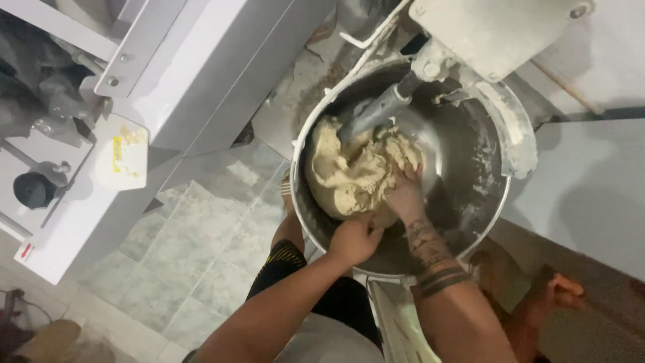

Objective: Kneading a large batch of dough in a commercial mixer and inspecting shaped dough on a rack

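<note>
At nine o'clock stands one white machine [101, 168] over the grey tiled floor [201, 249]. At centre, one steel mixer bowl [480, 195] holds one dough mass [349, 175] beside one metal hook [376, 111]. The left hand [353, 238], at six o'clock, curls around the dough's lower edge; the right hand [405, 195] presses its fingers into the dough.

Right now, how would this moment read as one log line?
left hand: gripping dough | right hand: pressed into dough | dough: in mixer bowl, against hook

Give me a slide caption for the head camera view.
Both hands, left and right, dig into pale dough inside a steel mixer bowl.
</note>
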